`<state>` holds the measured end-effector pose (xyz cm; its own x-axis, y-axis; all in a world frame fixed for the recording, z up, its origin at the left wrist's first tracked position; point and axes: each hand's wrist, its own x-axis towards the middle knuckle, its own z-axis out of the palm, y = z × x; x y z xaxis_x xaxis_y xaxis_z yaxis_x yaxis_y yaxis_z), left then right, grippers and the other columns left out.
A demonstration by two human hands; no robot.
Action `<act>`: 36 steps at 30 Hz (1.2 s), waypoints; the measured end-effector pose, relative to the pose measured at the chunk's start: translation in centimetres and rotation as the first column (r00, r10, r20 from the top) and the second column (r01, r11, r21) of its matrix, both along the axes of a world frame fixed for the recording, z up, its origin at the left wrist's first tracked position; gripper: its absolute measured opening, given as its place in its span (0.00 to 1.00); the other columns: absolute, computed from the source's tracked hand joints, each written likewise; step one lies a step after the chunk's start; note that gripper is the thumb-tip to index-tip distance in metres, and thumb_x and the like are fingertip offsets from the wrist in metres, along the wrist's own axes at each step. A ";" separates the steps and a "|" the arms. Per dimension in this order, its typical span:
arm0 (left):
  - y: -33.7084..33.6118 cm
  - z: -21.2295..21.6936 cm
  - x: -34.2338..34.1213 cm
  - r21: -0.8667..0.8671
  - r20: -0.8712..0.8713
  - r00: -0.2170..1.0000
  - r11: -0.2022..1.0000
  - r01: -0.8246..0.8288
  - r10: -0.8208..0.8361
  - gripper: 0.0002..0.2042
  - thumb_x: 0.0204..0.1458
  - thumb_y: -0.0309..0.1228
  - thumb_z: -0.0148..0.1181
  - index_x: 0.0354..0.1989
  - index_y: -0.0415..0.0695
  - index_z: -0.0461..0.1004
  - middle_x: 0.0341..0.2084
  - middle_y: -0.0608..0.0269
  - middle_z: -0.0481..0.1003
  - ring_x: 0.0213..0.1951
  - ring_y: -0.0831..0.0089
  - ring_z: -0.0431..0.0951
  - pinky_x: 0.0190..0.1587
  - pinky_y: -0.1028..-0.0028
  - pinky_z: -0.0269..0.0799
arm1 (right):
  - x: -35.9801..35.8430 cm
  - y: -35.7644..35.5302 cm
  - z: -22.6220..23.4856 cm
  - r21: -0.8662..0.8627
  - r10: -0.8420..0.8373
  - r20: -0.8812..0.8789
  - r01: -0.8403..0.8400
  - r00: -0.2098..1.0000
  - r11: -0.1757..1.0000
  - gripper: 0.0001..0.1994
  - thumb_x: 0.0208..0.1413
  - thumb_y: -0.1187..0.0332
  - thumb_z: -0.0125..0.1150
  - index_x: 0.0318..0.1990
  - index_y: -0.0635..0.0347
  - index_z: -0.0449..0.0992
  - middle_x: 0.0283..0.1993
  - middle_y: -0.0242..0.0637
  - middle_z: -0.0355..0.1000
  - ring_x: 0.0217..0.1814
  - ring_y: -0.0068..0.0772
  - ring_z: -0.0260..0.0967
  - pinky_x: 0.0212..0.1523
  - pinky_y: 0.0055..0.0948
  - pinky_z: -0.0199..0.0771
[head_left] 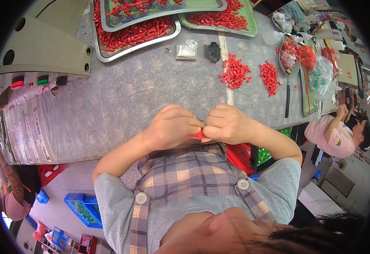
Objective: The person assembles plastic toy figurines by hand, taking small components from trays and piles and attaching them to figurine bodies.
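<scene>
Close to the front edge of the grey table (130,93), my left hand (172,127) and my right hand (227,125) meet with fingers pinched together. Between them shows a small red piece (197,135), gripped from both sides and mostly covered by my fingers, so its exact kind cannot be made out. Beyond my right hand lie two loose heaps of small red plastic parts, a larger heap (236,73) and a smaller heap (270,78). A black crumpled lump (213,52) and a small square block with a clear round top (187,51) sit farther back.
Metal trays (138,53) of red parts, one stacked on another, stand at the far side, beside a green tray (252,25). A grey machine (45,46) with red and green buttons is at left. A black-handled tool (287,99) and plastic bags (320,76) lie right. Another person (335,135) sits at right.
</scene>
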<state>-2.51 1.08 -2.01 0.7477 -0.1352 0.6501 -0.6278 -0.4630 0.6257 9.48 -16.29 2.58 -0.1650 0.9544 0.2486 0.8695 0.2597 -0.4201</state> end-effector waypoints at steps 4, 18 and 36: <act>0.0 -0.2 0.0 -0.015 0.005 1.000 1.000 -0.001 0.001 0.10 0.36 0.28 0.65 0.29 0.45 0.73 0.31 0.67 0.77 0.33 0.70 0.74 0.34 0.72 0.67 | 0.0 0.1 0.2 -0.011 0.000 -0.013 0.000 1.000 1.000 0.12 0.45 0.60 0.59 0.21 0.55 0.64 0.21 0.29 0.61 0.26 0.28 0.62 0.27 0.26 0.60; 0.2 0.5 -0.1 -0.052 -0.012 0.999 0.998 -0.034 0.033 0.10 0.35 0.27 0.67 0.26 0.44 0.72 0.28 0.67 0.77 0.32 0.70 0.74 0.34 0.72 0.68 | 0.1 0.7 0.8 -0.051 -0.012 -0.073 0.008 0.997 0.999 0.13 0.46 0.58 0.59 0.22 0.54 0.64 0.21 0.29 0.60 0.26 0.29 0.62 0.27 0.28 0.60; 0.1 0.3 -0.2 -0.014 0.025 0.997 0.997 -0.071 0.072 0.08 0.31 0.27 0.63 0.25 0.49 0.76 0.30 0.72 0.77 0.34 0.75 0.74 0.37 0.75 0.68 | 0.1 0.5 0.7 -0.025 0.001 -0.024 -0.002 1.000 1.000 0.12 0.45 0.60 0.59 0.22 0.54 0.65 0.22 0.28 0.61 0.27 0.27 0.62 0.27 0.26 0.60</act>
